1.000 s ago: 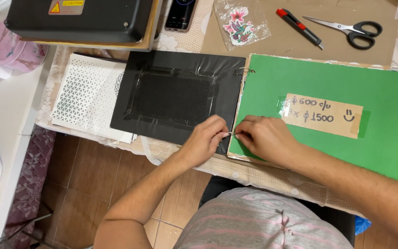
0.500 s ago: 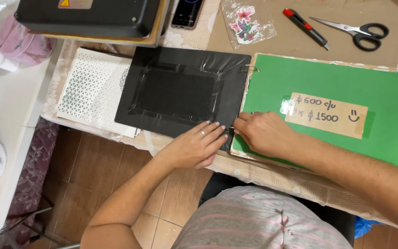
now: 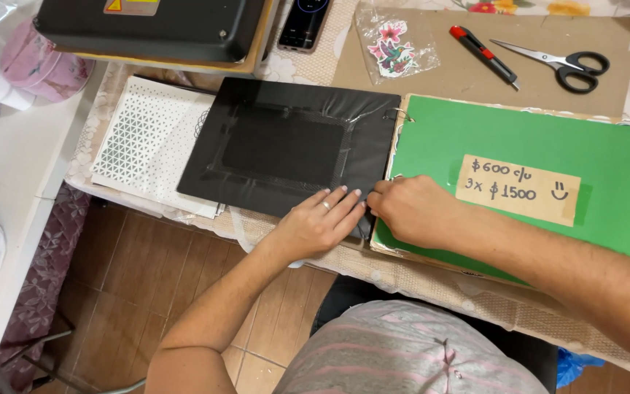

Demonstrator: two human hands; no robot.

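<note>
Looking down from the head view, we found the left hand (image 3: 316, 222) flat, fingers spread, pressing the black sheet (image 3: 286, 149) at its lower right corner. The right hand (image 3: 411, 210) rested curled on the green page (image 3: 534, 138); we could not tell what its fingers pinched. Both sheets lay side by side on the desk (image 3: 373, 271).

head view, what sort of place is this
Probably a home craft table used for making small goods to sell: a black heat-press-like machine, scissors and a utility knife on cardboard, a bagged flower sticker, and a green board carrying a handwritten price tag.
</note>
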